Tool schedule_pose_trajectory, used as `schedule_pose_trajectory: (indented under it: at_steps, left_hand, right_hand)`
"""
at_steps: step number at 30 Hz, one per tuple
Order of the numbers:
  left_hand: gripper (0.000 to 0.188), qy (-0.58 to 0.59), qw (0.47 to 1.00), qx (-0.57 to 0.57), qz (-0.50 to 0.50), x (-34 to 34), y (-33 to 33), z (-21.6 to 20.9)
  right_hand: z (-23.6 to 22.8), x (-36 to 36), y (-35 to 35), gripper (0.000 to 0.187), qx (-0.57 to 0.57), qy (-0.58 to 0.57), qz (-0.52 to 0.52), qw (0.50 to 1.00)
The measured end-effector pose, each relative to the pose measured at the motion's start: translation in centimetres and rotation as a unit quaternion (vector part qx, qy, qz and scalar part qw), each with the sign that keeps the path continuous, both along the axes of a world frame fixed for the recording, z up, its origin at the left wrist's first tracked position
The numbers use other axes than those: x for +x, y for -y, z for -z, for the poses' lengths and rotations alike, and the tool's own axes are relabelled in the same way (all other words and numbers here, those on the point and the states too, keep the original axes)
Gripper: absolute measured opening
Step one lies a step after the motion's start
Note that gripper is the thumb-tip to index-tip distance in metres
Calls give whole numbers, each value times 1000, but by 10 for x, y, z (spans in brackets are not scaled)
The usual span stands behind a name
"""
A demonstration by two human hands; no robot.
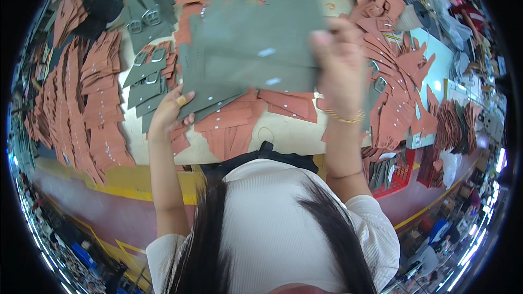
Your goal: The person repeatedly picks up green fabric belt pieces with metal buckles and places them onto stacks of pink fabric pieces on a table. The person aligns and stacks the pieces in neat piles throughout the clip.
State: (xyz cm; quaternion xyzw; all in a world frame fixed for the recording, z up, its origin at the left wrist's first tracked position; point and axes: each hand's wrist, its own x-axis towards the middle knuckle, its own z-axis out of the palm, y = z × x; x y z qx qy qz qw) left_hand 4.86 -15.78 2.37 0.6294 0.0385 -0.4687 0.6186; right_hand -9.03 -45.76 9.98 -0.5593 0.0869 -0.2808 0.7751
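A large grey-green leather-like panel (256,38) is raised over the middle of the table, smeared by motion, with small white tags on it. My right hand (342,57) grips its right edge, the thumb towards the panel. At lower left, my left hand (173,110) is closed on the corner of a fanned stack of grey-green pieces (215,98), which partly lies under the panel. Just beyond that hand lie green strap pieces with metal buckles (152,76). Terracotta pieces (229,122) spread below the panel, and some of them are hidden by it.
Tall rows of terracotta pieces (65,98) cover the table's left side. More terracotta pieces (389,98) with some buckles pile up on the right. Green buckled pieces (147,13) lie at the far left. A red crate (400,174) stands beside the table at right.
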Motion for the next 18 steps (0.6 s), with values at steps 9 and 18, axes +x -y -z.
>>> schedule_pose_trajectory:
  at_steps: [9, 18]
  left_hand:
    - [53, -38, 991, 47, -121, -10, 0, 4]
    - [42, 20, 998, 44, -34, -12, 3, 8]
  right_hand:
    - [115, 55, -98, 23, -378, -234, -40, 895]
    - [62, -27, 29, 17, -159, -140, -5, 977]
